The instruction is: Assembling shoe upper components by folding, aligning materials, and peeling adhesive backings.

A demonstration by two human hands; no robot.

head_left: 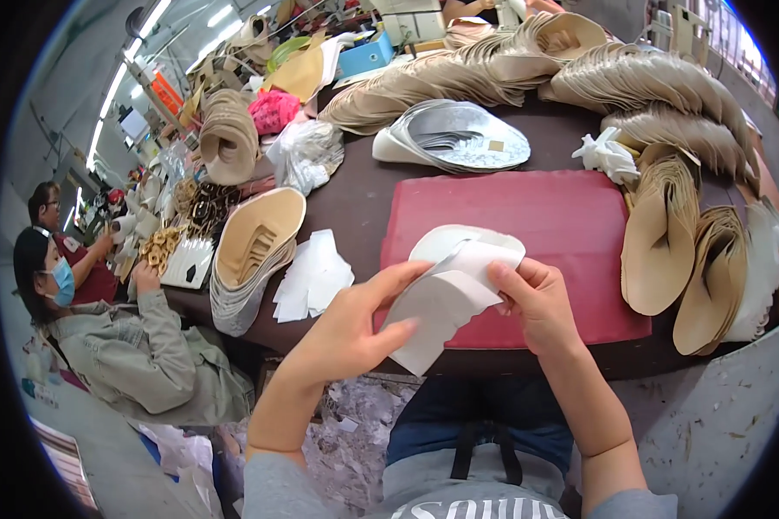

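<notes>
Both hands are raised over the near edge of a red mat [511,203]. Between them is a white cut sheet [437,307] with one jagged edge, curled over at its upper part. My left hand [350,324] grips its left side, thumb in front and fingers behind. My right hand [532,298] pinches the upper right corner between thumb and fingers. Just behind them shows a white rounded piece [472,232] with a pale edge; I cannot tell whether it lies on the mat or is held too. How many layers are in my hands is unclear.
Left of the mat are loose white cut pieces [313,275] and a stack of beige shoe-shaped pieces [255,229]. A silvery stack [463,138] lies beyond the mat. Beige stacks [660,233] line the right side. A masked co-worker [138,346] sits at the left.
</notes>
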